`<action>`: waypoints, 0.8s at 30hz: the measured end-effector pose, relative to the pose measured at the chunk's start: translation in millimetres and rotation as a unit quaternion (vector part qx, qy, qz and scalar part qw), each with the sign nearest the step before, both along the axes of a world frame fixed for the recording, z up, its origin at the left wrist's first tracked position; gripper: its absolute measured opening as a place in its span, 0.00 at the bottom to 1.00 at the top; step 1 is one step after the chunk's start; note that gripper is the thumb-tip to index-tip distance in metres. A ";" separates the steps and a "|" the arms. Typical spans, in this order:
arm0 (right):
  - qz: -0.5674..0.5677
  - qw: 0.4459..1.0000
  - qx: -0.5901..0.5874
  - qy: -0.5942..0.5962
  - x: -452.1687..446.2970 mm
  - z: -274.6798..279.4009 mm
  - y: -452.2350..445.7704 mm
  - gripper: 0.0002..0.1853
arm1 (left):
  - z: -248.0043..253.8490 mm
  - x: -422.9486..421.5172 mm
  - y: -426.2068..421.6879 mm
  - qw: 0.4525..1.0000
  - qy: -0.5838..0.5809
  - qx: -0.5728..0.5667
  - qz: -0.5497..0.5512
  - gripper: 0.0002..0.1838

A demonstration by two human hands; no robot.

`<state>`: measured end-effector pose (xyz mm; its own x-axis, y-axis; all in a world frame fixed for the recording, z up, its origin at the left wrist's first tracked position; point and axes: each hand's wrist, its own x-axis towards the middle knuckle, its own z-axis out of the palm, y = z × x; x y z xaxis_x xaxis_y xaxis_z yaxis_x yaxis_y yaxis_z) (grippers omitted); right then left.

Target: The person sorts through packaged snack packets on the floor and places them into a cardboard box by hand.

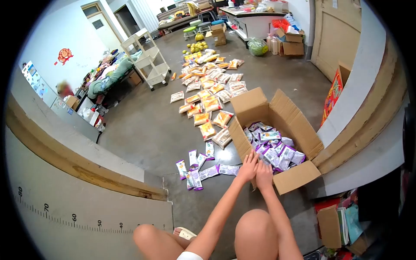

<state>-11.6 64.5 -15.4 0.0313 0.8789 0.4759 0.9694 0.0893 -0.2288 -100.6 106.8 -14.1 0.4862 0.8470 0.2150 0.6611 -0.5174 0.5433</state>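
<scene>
An open cardboard box [250, 105] stands on the floor, partly filled with small purple and white packets [284, 157]. My left hand [248, 167] lies at the box's near left edge with its fingers stretched out and apart. Right beside it, my right hand [264, 174] reaches over the same edge with its fingers closed. What those fingers hold, if anything, is hidden. Left of the box, several similar purple and white packets [209, 172] lie loose on the floor. One packet [229, 170] lies closest to my left hand.
Many yellow and white packages [207, 130] spread across the floor beyond the loose packets. Green-yellow round fruits [198, 46] lie farther back. A white trolley [155, 78] stands at left. Doorway walls flank me, with a measuring scale [73, 218] at left.
</scene>
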 end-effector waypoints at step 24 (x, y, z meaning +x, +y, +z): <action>0.051 0.961 -0.265 -0.066 -48.7 182.1 -12.8 0.32 | 144.2 -197.7 -57.8 0.984 0.077 -0.001 0.160 0.29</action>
<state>-60.3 51.8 166.7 -0.0985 0.9941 -0.0455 0.9855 0.0911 -0.1435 -298.3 49.0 130.1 0.2221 0.9623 0.1568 0.8646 -0.2687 0.4245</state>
